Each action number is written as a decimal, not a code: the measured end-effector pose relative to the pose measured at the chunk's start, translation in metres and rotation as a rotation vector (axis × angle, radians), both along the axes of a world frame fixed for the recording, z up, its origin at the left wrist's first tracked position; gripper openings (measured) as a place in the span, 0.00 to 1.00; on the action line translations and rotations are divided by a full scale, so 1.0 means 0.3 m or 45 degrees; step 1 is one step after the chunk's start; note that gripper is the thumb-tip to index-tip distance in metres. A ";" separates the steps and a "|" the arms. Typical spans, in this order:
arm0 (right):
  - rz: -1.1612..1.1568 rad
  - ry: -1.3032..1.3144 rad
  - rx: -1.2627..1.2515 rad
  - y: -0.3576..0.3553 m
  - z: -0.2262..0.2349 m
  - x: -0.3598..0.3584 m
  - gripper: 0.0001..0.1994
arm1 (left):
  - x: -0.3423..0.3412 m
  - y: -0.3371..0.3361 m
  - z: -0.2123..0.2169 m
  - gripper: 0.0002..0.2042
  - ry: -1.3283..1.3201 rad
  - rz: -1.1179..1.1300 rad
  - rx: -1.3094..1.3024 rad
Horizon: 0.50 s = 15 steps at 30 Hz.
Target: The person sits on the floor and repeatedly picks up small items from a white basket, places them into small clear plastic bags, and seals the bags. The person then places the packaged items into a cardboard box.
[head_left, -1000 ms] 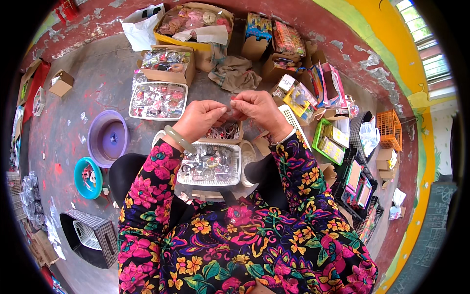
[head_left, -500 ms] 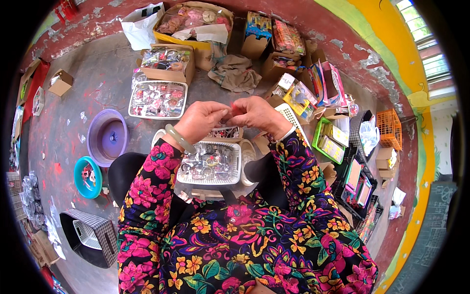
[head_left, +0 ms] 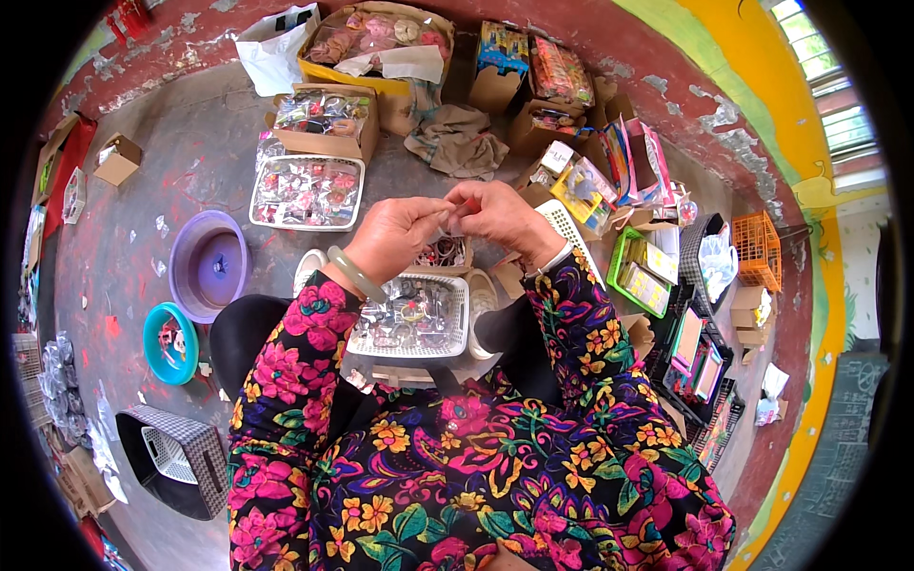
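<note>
My left hand (head_left: 395, 233) and my right hand (head_left: 500, 217) meet in front of me, fingertips pinched and almost touching. Whatever small thing sits between them is mostly hidden by the fingers, and I cannot make it out. Below my hands stands a white plastic basket (head_left: 464, 324) holding several small clear packets (head_left: 409, 314). Just beyond it, partly covered by my left hand, is a cardboard box of small loose items (head_left: 443, 252).
Ahead to the left are a white basket of packets (head_left: 307, 193) and a carton (head_left: 328, 143). A purple basin (head_left: 181, 271) and a teal basin (head_left: 149, 344) lie left. On the right are a green tray (head_left: 624, 255), a black crate (head_left: 681, 381) and an orange crate (head_left: 759, 249).
The fingers of my right hand have shifted slightly up and left, and my left wrist has moved a little right. A red bit visible between the fingers before no longer shows.
</note>
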State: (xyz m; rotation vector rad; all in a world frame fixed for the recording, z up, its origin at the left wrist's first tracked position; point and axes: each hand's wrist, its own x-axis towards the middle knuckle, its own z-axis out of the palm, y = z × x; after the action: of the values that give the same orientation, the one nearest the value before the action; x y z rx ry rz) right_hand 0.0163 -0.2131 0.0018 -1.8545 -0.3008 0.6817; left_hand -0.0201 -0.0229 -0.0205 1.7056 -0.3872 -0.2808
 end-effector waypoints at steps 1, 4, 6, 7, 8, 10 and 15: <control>-0.007 0.006 0.000 0.009 0.026 -0.008 0.10 | 0.002 0.002 -0.005 0.12 0.048 0.000 -0.025; -0.007 0.034 0.094 0.009 0.001 -0.007 0.09 | 0.001 -0.005 -0.006 0.11 0.155 0.013 -0.142; -0.009 -0.007 0.090 0.009 -0.022 -0.003 0.09 | -0.009 -0.014 0.006 0.10 0.178 0.058 -0.269; -0.016 -0.058 0.040 0.012 -0.027 -0.002 0.09 | -0.008 -0.012 0.003 0.10 0.190 0.051 -0.246; -0.022 -0.110 -0.011 0.013 -0.029 -0.001 0.09 | -0.006 -0.009 -0.003 0.10 0.202 0.044 -0.224; 0.009 -0.225 -0.169 0.018 -0.019 -0.008 0.10 | -0.003 -0.002 -0.002 0.10 0.238 0.021 -0.180; 0.134 -0.327 -0.245 -0.010 -0.075 -0.001 0.11 | -0.006 -0.002 0.028 0.11 0.348 -0.025 -0.199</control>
State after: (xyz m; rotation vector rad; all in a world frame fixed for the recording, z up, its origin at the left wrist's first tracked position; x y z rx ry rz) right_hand 0.0161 -0.2163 -0.0207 -2.1265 -0.5175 0.5587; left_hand -0.0218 -0.0235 -0.0122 1.4869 -0.2177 -0.4792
